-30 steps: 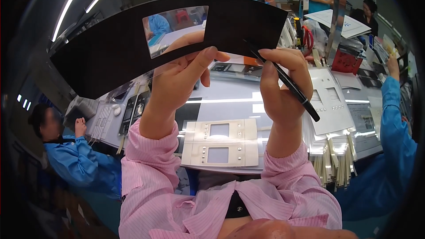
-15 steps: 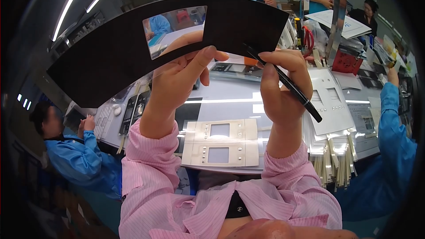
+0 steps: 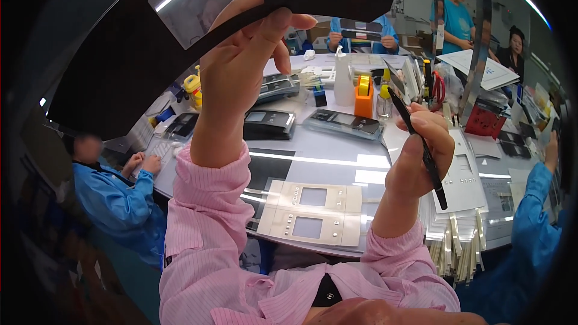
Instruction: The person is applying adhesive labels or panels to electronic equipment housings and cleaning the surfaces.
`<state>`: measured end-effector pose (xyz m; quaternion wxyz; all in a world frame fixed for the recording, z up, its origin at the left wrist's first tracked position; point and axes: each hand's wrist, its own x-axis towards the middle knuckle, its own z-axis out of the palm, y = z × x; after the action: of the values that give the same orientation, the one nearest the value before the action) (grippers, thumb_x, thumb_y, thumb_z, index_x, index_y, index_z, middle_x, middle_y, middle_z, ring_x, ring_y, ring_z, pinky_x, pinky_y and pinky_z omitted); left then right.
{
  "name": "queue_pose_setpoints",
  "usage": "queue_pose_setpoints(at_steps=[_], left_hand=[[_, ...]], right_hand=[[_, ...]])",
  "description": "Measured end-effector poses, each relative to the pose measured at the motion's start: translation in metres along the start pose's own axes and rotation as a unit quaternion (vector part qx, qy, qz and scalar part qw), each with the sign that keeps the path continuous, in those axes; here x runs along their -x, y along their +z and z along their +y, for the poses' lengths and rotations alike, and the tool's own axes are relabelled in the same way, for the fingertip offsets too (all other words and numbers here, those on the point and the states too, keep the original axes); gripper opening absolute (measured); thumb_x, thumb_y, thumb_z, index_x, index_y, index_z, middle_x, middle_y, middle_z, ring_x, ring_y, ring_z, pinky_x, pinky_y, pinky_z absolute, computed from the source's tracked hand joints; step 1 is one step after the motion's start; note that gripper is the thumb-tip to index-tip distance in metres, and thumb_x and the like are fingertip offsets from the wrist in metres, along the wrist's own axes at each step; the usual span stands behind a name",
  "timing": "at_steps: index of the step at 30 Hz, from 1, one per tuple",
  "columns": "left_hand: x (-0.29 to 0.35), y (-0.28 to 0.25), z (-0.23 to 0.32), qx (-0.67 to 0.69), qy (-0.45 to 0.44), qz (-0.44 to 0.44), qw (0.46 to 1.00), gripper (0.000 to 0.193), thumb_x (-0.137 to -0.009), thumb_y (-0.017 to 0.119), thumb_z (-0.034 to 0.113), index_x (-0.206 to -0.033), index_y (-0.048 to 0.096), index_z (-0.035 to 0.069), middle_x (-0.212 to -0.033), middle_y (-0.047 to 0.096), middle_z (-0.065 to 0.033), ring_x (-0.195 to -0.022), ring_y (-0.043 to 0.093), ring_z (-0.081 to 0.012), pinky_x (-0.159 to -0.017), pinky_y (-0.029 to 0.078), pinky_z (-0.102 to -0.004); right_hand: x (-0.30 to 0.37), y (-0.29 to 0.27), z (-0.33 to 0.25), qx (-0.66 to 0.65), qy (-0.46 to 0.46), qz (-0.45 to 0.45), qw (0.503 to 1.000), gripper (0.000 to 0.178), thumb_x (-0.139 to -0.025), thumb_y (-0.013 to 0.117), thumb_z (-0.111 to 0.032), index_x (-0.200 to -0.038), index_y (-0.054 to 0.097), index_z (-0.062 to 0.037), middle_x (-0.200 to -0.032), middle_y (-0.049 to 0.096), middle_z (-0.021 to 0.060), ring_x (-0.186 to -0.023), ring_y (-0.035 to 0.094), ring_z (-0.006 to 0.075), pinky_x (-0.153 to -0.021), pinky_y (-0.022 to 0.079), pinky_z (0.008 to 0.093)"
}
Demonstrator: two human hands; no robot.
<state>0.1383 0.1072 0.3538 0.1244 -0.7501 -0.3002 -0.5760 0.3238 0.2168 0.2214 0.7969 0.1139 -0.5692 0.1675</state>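
Observation:
My left hand (image 3: 238, 63) grips the lower edge of a long black panel (image 3: 108, 75) and holds it up high. The panel has a clear rectangular window (image 3: 186, 15), through which ceiling lights show. My right hand (image 3: 421, 150) is closed round a slim black pen (image 3: 438, 189), its upper tip apart from the panel. Below, between my forearms, a cream plate (image 3: 348, 219) with two rectangular openings and small round studs lies on the table.
Black panels (image 3: 343, 125) lie across the table (image 3: 289, 159). Behind them stand an orange tape dispenser (image 3: 363, 99) and a white bottle (image 3: 344, 81). White sheets (image 3: 466, 189) and cream strips (image 3: 454, 253) are stacked right. People in blue sit left (image 3: 114, 204), right and opposite.
My left hand has raised the panel higher in view. My right hand and the pen have moved right and down, away from the panel's edge. More of the table's far side shows.

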Motion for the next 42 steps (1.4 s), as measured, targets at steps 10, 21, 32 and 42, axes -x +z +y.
queue_pose_setpoints(at_steps=[10,21,32,42], left_hand=[[-0.010,-0.001,0.014,-0.005,-0.004,0.011,1.000,0.033,-0.097,0.061,0.019,-0.125,0.057,0.003,-0.098,0.073,-0.0152,-0.053,0.058,-0.0084,-0.047,0.047,-0.0199],[-0.010,-0.001,0.018,-0.037,-0.037,0.039,0.998,0.032,-0.097,0.060,0.017,-0.124,0.057,0.001,-0.098,0.072,-0.0186,-0.053,0.061,-0.0115,-0.048,0.048,-0.0216],[-0.007,0.002,0.016,-0.029,-0.018,0.031,0.999,0.031,-0.097,0.060,0.018,-0.123,0.058,0.000,-0.097,0.072,-0.0181,-0.052,0.061,-0.0119,-0.048,0.047,-0.0212],[0.019,0.026,0.003,0.035,-0.118,0.021,0.992,0.031,-0.096,0.062,0.015,-0.123,0.057,0.001,-0.095,0.073,-0.0153,-0.056,0.061,-0.0079,-0.047,0.046,-0.0189]], right_hand=[[0.001,0.000,0.000,-0.007,0.022,-0.013,1.000,0.019,-0.097,0.057,-0.018,-0.107,0.056,-0.0025,-0.089,0.064,0.0106,-0.090,0.061,0.0208,-0.100,0.044,0.0447],[0.002,-0.001,0.006,-0.008,0.006,0.003,1.000,0.015,-0.090,0.061,-0.007,-0.104,0.058,-0.0037,-0.090,0.067,0.0095,-0.089,0.062,0.0232,-0.092,0.048,0.0420],[0.001,-0.002,0.003,-0.009,0.004,0.000,1.000,0.015,-0.090,0.060,-0.008,-0.105,0.058,-0.0043,-0.090,0.066,0.0090,-0.088,0.063,0.0228,-0.092,0.049,0.0425],[-0.006,-0.006,-0.001,0.045,-0.001,-0.010,0.999,0.015,-0.093,0.058,-0.013,-0.106,0.057,-0.0051,-0.091,0.067,0.0091,-0.090,0.063,0.0216,-0.099,0.043,0.0445]])
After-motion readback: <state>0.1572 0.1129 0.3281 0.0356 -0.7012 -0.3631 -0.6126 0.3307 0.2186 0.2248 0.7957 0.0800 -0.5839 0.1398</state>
